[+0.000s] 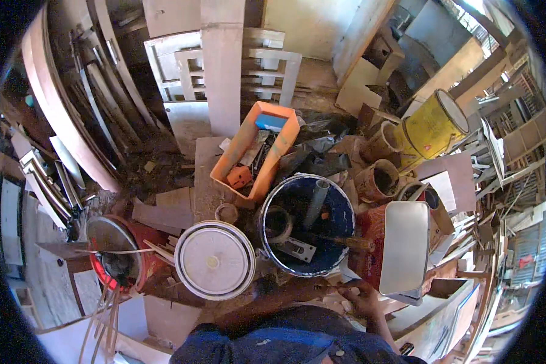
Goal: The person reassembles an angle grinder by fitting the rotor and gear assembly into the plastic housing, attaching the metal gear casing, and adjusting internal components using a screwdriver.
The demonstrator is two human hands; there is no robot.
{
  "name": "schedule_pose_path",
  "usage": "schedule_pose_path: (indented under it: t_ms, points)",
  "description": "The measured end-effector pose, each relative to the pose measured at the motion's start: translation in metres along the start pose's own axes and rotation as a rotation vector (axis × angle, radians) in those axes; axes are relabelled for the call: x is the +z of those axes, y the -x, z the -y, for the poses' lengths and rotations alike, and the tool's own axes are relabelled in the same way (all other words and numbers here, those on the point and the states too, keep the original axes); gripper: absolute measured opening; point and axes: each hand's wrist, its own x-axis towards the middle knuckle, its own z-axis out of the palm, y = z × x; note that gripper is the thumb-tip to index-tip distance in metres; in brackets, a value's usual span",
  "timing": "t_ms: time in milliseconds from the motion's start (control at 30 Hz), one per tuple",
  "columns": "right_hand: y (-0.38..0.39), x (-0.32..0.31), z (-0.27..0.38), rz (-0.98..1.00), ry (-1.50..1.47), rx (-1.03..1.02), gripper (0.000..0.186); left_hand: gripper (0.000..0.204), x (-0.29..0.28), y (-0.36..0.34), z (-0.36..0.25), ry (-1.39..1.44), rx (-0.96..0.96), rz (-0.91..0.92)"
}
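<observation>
Cluttered woodshop, seen from the head view: panels and door frames [273,64] stacked at the back, offcuts strewn about, a crowded counter [207,182] in front of the worker. On it, an orange crate [277,159] of odds and ends; nearer, a white lidded bucket [214,261], and off to the left a red bucket [142,255].

Both hands low, close together at the near side of the dark blue bucket [341,212], which stands between the white lid and a red tin [405,249]. Left hand [312,287] just below the bucket's rim; right hand [359,297] beside it, near the tin's lower corner. Fingers small and shadowed; perhaps a small pale piece between them, but I can't make out whether either hand is clenched, grasping or loose.

Inside the bucket: a grey tube [316,203] leaning on the far wall, a holed metal plate [297,249] lying low.

Risks, my judgement: containers packed tight, so a forearm swung sideways could shove the tin or bucket. A wooden handle [357,242] at the bucket's right rim might catch a sleeve. Blind reaching among metal could nick fingers.
</observation>
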Motion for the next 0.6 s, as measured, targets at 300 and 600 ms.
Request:
schedule_pose_path:
  t_ms: [300,600]
  points:
    - [-0.022,0.009,-0.060,0.107,0.044,-0.012,0.029,0.064,0.000,0.006,0.005,0.021,0.010,0.002]
    - [-0.009,-0.006,-0.081,0.110,-0.090,-0.071,0.031,0.060,-0.006,-0.011,-0.013,-0.025,-0.025,0.094]
